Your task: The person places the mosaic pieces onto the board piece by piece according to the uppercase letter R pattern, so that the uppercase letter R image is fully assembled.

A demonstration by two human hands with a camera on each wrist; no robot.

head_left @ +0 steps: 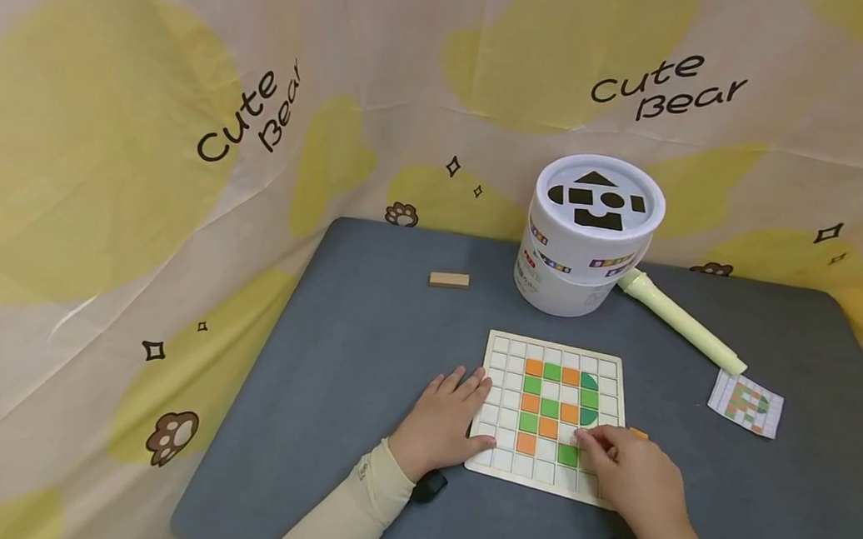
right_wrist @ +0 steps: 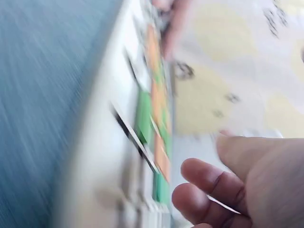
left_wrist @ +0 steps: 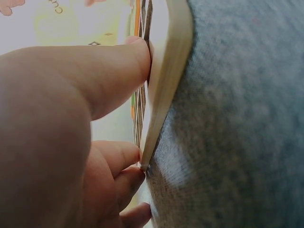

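A square wooden grid board (head_left: 493,458) lies on the dark grey table. Orange and green square tiles, plus two dark green curved tiles (head_left: 587,416), fill some of its white cells. My left hand (head_left: 443,425) rests at the board's left edge, fingers spread and the thumb (left_wrist: 128,59) on its near corner. Over the board's lower right is my right hand (head_left: 631,475), its thumb and finger tips close above the cells near a green tile (head_left: 568,455). In the blurred right wrist view, the fingertips (right_wrist: 194,190) and thumb are apart, with nothing visible between them.
An orange piece (head_left: 639,433) shows beside the board, partly behind my right hand. A printed pattern card (head_left: 762,422) lies to the right, by a pale green tube (head_left: 686,323). Behind stand a white bucket (head_left: 550,286) with a shape-slot lid and a small wooden block (head_left: 449,280).
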